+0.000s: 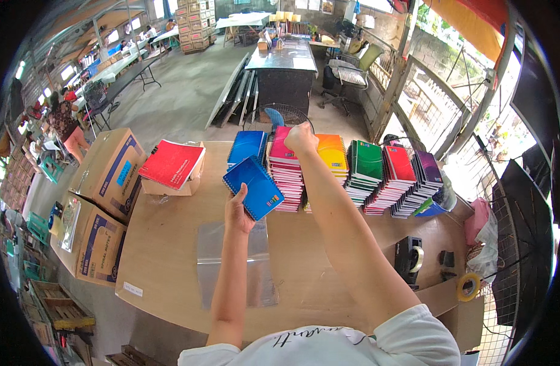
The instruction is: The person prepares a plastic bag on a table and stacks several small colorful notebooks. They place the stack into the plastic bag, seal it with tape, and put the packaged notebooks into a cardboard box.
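My left hand (238,215) grips a blue spiral notebook (253,186) by its lower left part, thumb on the cover, tilted above the table. Reaching far forward, my right hand (302,139) is closed at the right edge of the top pink notebook (283,137); its fingertips are hidden. Below that lies a tall stack of pink notebooks (286,183). A blue notebook stack (247,146) stands just left of it. To the right follow yellow notebooks (333,152), green notebooks (365,160), red notebooks (399,163) and purple notebooks (427,168). Clear plastic sleeves (231,268) lie flat near my left forearm.
Cardboard boxes (100,241) stand at the table's left. A red notebook (170,163) lies on a small open carton (194,183). On the right are a black tape dispenser (408,259) and a tape roll (469,285). A fan (274,117) stands behind the stacks.
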